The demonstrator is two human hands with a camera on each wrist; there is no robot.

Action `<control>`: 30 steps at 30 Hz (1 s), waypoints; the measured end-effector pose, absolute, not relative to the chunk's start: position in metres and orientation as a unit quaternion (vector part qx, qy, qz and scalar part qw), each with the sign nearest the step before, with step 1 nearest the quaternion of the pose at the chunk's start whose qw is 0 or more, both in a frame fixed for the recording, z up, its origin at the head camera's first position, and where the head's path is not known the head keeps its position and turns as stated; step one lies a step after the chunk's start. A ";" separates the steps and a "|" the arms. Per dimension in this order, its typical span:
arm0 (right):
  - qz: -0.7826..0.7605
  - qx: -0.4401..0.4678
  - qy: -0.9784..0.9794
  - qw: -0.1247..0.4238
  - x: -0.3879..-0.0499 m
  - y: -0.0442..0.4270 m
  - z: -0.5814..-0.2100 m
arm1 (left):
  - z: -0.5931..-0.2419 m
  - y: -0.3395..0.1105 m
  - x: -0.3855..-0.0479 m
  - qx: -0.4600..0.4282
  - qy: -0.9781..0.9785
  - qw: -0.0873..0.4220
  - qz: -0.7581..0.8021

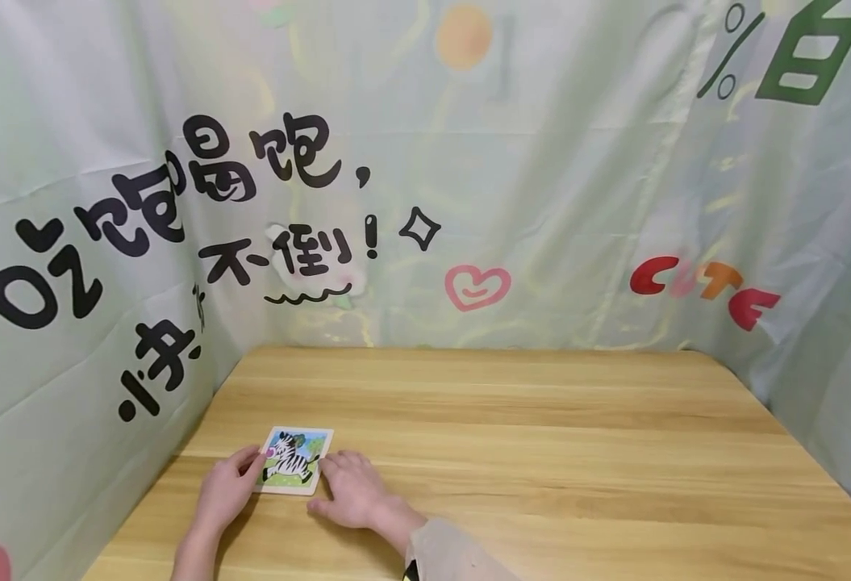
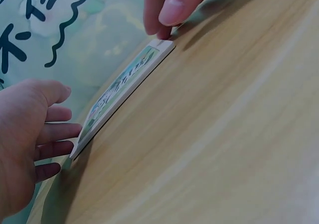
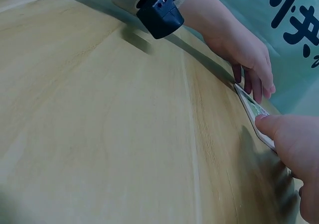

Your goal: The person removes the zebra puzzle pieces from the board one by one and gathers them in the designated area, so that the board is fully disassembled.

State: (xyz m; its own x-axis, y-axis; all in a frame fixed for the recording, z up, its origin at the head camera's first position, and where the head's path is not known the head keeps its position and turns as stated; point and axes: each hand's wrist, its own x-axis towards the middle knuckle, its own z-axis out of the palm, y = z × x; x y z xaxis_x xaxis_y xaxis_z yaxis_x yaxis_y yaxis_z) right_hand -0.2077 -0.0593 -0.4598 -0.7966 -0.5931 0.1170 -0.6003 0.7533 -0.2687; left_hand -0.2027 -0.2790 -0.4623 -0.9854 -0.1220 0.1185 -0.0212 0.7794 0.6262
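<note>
Head view, zebra picture: pale-bordered, on the near left part of the table, between the two hands.
Left hand: fingers spread, tips at the picture's left edge.
Right hand: fingers outstretched, thumb apart, tips by its right edge.
Table: wood-grained.
Curtain: black characters left, pink heart far side.

Card in high head, low wrist views
</note>
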 end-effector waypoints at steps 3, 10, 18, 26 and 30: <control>0.161 0.320 -0.934 0.011 -0.208 -0.057 -0.459 | -0.463 -0.277 -0.203 0.035 -0.939 0.083 -0.331; 0.189 0.319 -0.929 0.007 -0.207 -0.043 -0.457 | -0.463 -0.267 -0.202 0.022 -0.941 0.083 -0.327; 0.210 0.329 -0.921 0.026 -0.205 -0.015 -0.456 | -0.462 -0.246 -0.199 0.008 -0.947 0.075 -0.312; 0.241 0.315 -0.918 0.021 -0.203 0.015 -0.454 | -0.463 -0.218 -0.198 -0.017 -0.950 0.087 -0.301; 0.263 0.311 -0.913 0.019 -0.203 0.034 -0.453 | -0.466 -0.203 -0.199 -0.031 -0.946 0.083 -0.312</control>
State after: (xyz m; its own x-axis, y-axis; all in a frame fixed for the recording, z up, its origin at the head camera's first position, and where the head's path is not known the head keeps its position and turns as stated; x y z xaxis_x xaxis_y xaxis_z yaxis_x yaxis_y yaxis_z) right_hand -0.2030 0.0342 -0.4528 -0.8064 -0.5570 0.1985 -0.5772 0.6687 -0.4687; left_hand -0.1990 -0.2031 -0.4659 -0.9844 0.0074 0.1756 0.1105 0.8029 0.5858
